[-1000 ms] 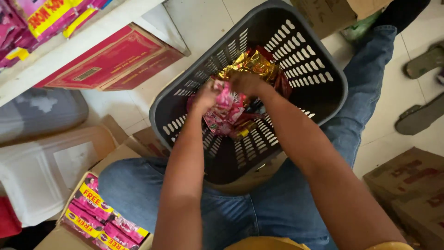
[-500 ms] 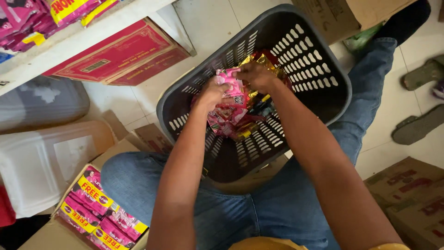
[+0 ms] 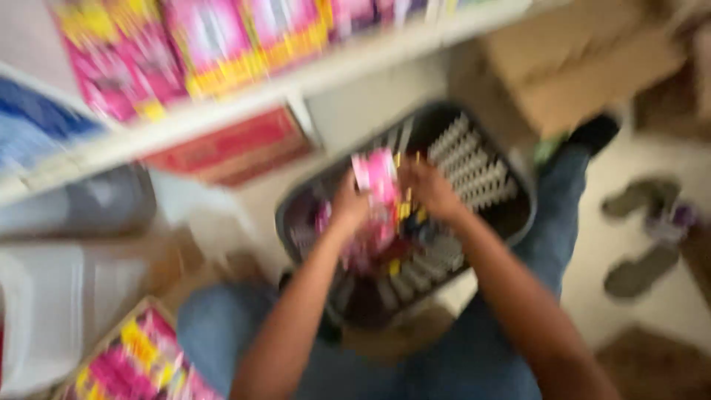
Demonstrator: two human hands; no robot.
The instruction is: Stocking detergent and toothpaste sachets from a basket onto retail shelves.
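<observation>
Both our hands, left (image 3: 348, 210) and right (image 3: 432, 191), seem closed on the pink packets (image 3: 379, 194), held upright between them above the basket (image 3: 481, 174).

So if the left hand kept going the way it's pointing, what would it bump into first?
Probably the pink packets it already grips, then the far wall of the grey basket. The picture is blurry, so depth is unsure.

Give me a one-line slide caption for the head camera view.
Both hands, left and right, lift pink packets from a dark basket below a stocked shelf.
</observation>
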